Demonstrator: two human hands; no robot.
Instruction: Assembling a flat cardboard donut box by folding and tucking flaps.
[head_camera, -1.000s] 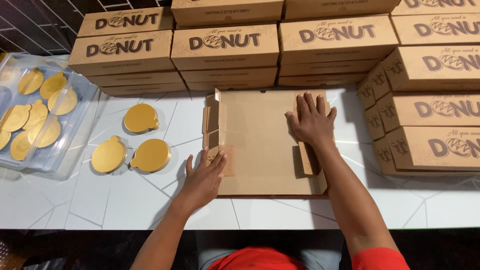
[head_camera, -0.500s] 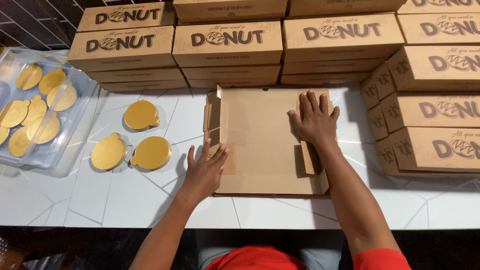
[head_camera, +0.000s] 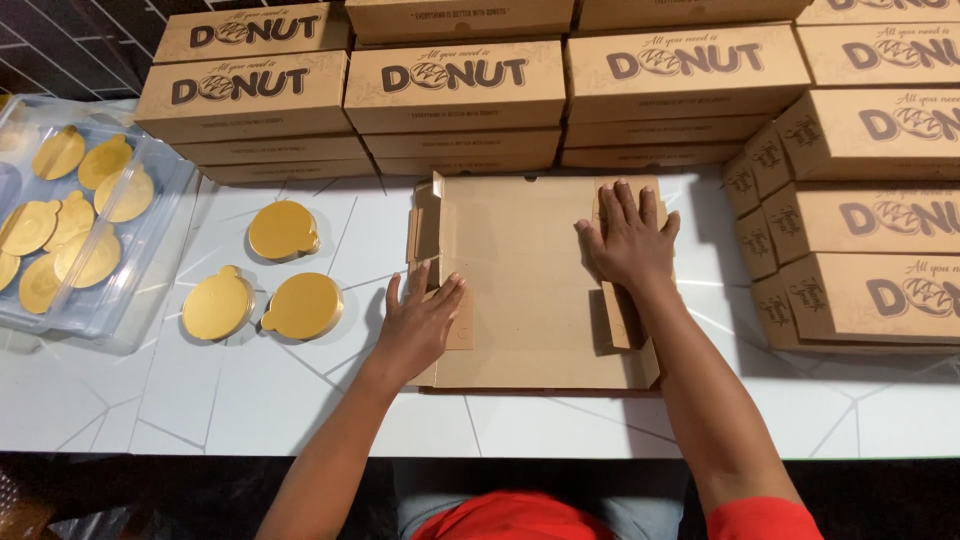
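The flat box blank (head_camera: 530, 290) is lying unfolded; left hand (head_camera: 420, 320) at 9 o'clock and right hand (head_camera: 628, 240) at 2 o'clock are pressing its side flaps, fingers spread, gripping nothing.

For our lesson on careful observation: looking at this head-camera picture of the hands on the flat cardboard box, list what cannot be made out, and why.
- Flat cardboard box: the folds under the left hand and right hand are covered by the palms.
- Plastic tray of gold discs: cut off by the left edge, so the count is unknown.
- Stacked closed boxes: contents hidden; top and right stacks are cropped.
- Table: its front drops into darkness.
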